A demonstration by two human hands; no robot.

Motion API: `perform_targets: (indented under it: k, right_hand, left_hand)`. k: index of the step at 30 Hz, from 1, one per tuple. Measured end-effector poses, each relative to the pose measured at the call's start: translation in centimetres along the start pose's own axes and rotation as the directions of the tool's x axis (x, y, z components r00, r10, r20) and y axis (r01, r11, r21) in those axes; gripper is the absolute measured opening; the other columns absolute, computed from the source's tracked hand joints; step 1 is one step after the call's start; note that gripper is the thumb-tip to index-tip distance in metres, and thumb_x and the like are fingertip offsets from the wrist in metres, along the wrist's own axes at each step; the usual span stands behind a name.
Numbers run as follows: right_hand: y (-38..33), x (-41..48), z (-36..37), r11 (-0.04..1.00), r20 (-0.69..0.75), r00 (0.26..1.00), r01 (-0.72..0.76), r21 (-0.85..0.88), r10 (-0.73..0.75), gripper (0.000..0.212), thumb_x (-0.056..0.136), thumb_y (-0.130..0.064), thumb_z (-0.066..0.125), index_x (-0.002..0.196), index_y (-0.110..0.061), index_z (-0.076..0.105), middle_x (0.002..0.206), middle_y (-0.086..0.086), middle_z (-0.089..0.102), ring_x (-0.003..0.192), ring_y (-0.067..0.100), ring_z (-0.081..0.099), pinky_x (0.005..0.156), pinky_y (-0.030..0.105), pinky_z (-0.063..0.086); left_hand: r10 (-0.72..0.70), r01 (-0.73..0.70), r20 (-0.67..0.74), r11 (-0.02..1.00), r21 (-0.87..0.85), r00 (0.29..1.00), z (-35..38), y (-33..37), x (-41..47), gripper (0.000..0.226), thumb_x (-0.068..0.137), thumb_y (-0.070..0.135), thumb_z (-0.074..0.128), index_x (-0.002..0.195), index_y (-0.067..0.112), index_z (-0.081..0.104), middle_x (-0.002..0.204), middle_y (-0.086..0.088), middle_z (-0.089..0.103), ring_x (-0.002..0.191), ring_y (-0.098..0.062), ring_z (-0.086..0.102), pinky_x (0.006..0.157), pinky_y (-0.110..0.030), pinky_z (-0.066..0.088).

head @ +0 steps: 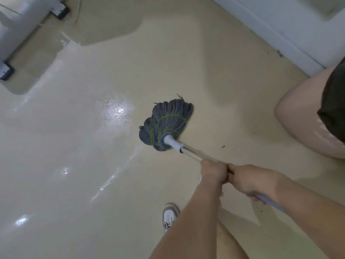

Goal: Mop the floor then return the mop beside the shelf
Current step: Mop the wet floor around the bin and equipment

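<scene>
A mop with a grey string head (166, 124), stitched with green thread, lies pressed on the beige floor (74, 146) near the middle of the view. Its silver handle (192, 153) runs down and right into my hands. My left hand (213, 173) grips the handle lower down, closer to the mop head. Right behind it, touching it, my right hand (255, 182) grips the handle higher up. The floor left of the mop head shines wet; the floor to its right looks dull.
A white unit on black feet (61, 12) stands at the top left. A white wall base (280, 32) runs along the top right. Another person's bare leg (302, 116) is at the right edge. My white shoe (169, 215) is below the hands. Small dark specks lie on the floor.
</scene>
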State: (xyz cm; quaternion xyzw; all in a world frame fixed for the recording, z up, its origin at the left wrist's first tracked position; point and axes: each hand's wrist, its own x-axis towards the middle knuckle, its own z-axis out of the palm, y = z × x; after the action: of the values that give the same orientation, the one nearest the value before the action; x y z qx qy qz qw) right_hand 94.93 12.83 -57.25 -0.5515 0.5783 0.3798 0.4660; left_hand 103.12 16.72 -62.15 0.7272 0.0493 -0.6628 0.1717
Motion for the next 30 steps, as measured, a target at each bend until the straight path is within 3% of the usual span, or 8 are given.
perform_targets:
  k: [2,5,10,12,17,25,28,30]
  right_hand:
    - [-3.3,0.7,2.2,0.991,0.045,0.997,0.066,-0.120,-0.061,0.028,0.100,-0.031,0.038,0.126,-0.034,0.049,0.067,0.011,0.057,0.034,0.019,0.046,0.035,0.021,0.039]
    - [-8.0,2.5,7.1,0.937,0.087,0.984,0.174,-0.303,-0.155,0.035,0.099,-0.026,0.039,0.134,-0.028,0.045,0.092,0.012,0.065,0.052,0.022,0.058,0.043,0.025,0.042]
    - [-12.5,1.3,14.8,0.803,0.173,0.948,0.317,-0.505,-0.266,0.044,0.097,-0.016,0.043,0.140,-0.021,0.039,0.121,0.015,0.062,0.089,0.033,0.063,0.053,0.031,0.039]
    - [-12.5,0.3,17.0,0.775,0.186,0.946,0.325,-0.542,-0.266,0.047,0.096,-0.015,0.044,0.142,-0.023,0.038,0.121,0.014,0.060,0.080,0.031,0.059,0.048,0.031,0.035]
    - [-8.6,-1.7,18.8,0.773,0.183,0.964,0.263,-0.577,-0.192,0.045,0.099,-0.021,0.043,0.143,-0.025,0.036,0.124,0.014,0.061,0.109,0.035,0.060,0.073,0.034,0.043]
    - [1.0,-4.3,13.3,0.849,0.042,0.988,0.148,-0.508,-0.148,0.038,0.100,-0.027,0.039,0.137,-0.031,0.042,0.123,0.009,0.062,0.100,0.030,0.063,0.072,0.031,0.045]
    - [5.2,-4.3,10.4,0.863,0.004,0.992,0.110,-0.493,-0.124,0.035,0.099,-0.028,0.037,0.133,-0.032,0.046,0.116,0.008,0.065,0.088,0.030,0.065,0.070,0.031,0.050]
    - [8.6,-4.4,8.1,0.862,-0.015,0.991,0.106,-0.496,-0.131,0.032,0.100,-0.030,0.036,0.128,-0.030,0.050,0.103,0.007,0.064,0.073,0.024,0.065,0.061,0.029,0.051]
  left_hand:
    - [0.033,-0.037,-0.067,0.997,-0.069,0.997,-3.9,-1.4,1.6,0.033,0.077,0.012,0.054,0.107,-0.002,0.059,0.118,-0.027,0.065,0.110,-0.040,0.066,0.088,-0.042,0.057]
    - [0.071,-0.101,-0.149,0.974,-0.203,0.986,-9.8,-5.2,4.1,0.016,0.063,0.011,0.051,0.078,0.010,0.048,0.097,-0.028,0.063,0.084,-0.036,0.065,0.075,-0.042,0.056]
    - [-0.017,-0.061,-0.239,0.947,-0.315,0.971,-17.3,-11.4,4.4,0.011,0.082,-0.006,0.047,0.078,0.003,0.045,0.088,-0.026,0.056,0.072,-0.029,0.053,0.070,-0.039,0.047]
    - [-0.044,-0.039,-0.229,0.937,-0.346,0.973,-18.2,-13.7,3.5,0.013,0.085,-0.009,0.044,0.079,0.003,0.044,0.087,-0.025,0.056,0.072,-0.030,0.054,0.070,-0.039,0.047]
    - [-0.083,0.043,-0.144,0.964,-0.263,0.986,-15.0,-17.0,1.6,0.012,0.089,0.000,0.045,0.079,0.007,0.047,0.081,-0.015,0.054,0.063,-0.025,0.052,0.053,-0.027,0.046]
    - [-0.005,0.009,0.019,0.968,-0.252,1.000,-4.5,-14.9,-1.4,0.014,0.086,-0.007,0.042,0.078,0.003,0.048,0.084,-0.018,0.055,0.058,-0.024,0.052,0.048,-0.027,0.051]
    - [0.037,-0.030,0.033,0.983,-0.182,0.999,0.6,-14.1,-1.3,0.027,0.076,0.012,0.049,0.096,-0.005,0.055,0.107,-0.026,0.065,0.088,-0.038,0.068,0.077,-0.043,0.061]
    - [0.051,-0.043,0.056,0.990,-0.138,0.997,4.4,-13.5,-1.6,0.043,0.082,0.017,0.051,0.117,-0.009,0.054,0.124,-0.026,0.063,0.107,-0.039,0.066,0.086,-0.038,0.056]
